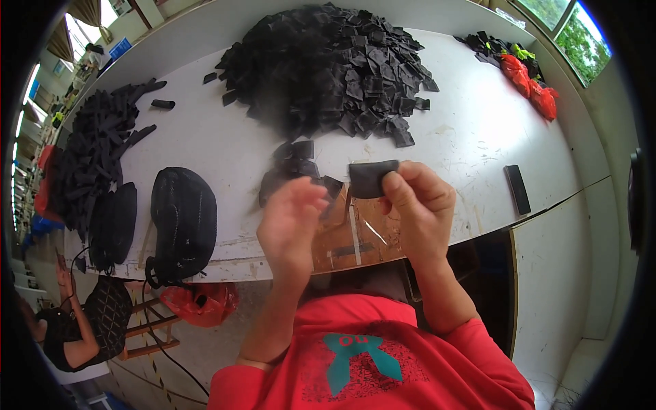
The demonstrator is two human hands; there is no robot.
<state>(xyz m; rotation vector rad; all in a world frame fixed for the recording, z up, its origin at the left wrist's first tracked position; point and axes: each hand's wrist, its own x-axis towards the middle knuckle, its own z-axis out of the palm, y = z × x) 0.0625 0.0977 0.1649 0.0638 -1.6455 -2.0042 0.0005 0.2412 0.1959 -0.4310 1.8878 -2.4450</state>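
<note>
My right hand point(425, 205) grips a small black rectangular fabric piece point(367, 180) between thumb and fingers, holding it above the table's front. Left of it, my left hand point(290, 222) is raised with its fingers loosely apart; it is somewhat blurred and nothing shows in it. Just beyond that hand lies a small group of similar black pieces point(297, 157), partly covered by it. Below both hands a brown board point(372, 236) with clear tape lies at the table edge. A large heap of black fabric pieces point(342, 68) fills the table's far middle.
At left are a pile of black strips point(99, 147) and two black pouches point(183, 219) point(113, 225). A dark flat bar point(518, 190) lies at right. Red plastic bags point(529, 85) sit far right; another red bag point(201, 304) is below the edge. A person point(82, 321) sits at lower left.
</note>
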